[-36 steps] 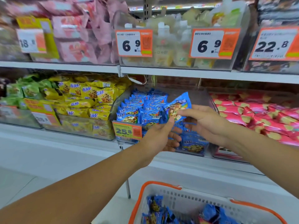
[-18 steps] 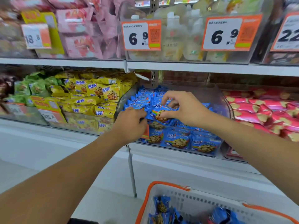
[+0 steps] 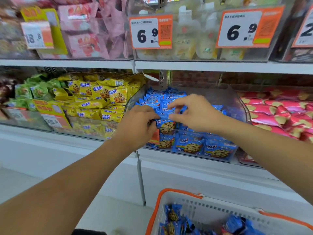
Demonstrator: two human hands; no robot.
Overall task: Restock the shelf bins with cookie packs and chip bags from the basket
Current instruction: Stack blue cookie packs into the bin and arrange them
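Observation:
A clear shelf bin (image 3: 237, 106) holds several blue cookie packs (image 3: 189, 146). My left hand (image 3: 135, 128) reaches over the bin's front left corner, and its curled fingertips pinch the left edge of one blue cookie pack (image 3: 166, 128) standing just behind the front wall. My right hand (image 3: 196, 112) hovers over the pile to the right of that pack. Its thumb and forefinger are apart and its other fingers loosely spread. Below, the white basket with an orange rim (image 3: 158, 206) holds more blue packs (image 3: 172, 216).
Yellow cookie packs (image 3: 101, 99) and green packs (image 3: 33, 90) fill the bins to the left. Pink chip bags (image 3: 279, 112) fill the bin to the right. The upper shelf (image 3: 203, 66) carries pink bags, pale pouches and orange price tags (image 3: 150, 32). An orange tag (image 3: 155, 136) hangs on the blue bin's front.
The blue pack that both hands held up in front of the bin has gone down into its front. My right hand's pinch has loosened. The camera has moved closer.

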